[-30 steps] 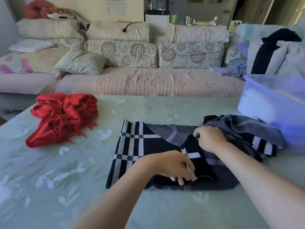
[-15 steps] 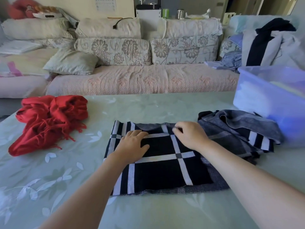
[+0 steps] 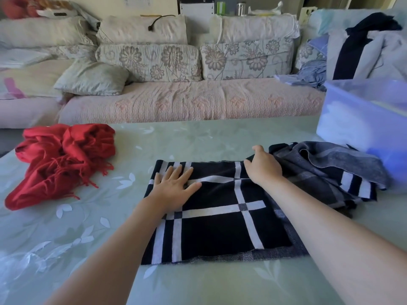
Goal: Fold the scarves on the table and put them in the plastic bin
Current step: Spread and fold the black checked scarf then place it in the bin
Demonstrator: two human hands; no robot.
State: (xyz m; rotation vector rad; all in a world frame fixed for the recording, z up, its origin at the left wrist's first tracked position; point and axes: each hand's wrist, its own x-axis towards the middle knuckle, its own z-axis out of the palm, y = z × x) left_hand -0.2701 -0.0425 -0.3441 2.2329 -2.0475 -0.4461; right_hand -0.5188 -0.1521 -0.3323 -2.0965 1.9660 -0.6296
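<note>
A dark plaid scarf is laid partly folded on the green counter, its grey end heaped just beside the plastic bin. The left grip is pressed flat on the fold, fingers spread. The right grip is curled round the far edge. A red scarf is bunched at the left.

On the table: two scarves. One red scarf, heaped at table's far left. One plaid scarf, mid-table, loose end bunched toward table's right. One bin, table's far-right corner. Two hands, both on the plaid scarf: left hand, right hand. Beyond the table's far edge: one sofa; two flowered cushions in full view, others cut off; one loose pillow.
</note>
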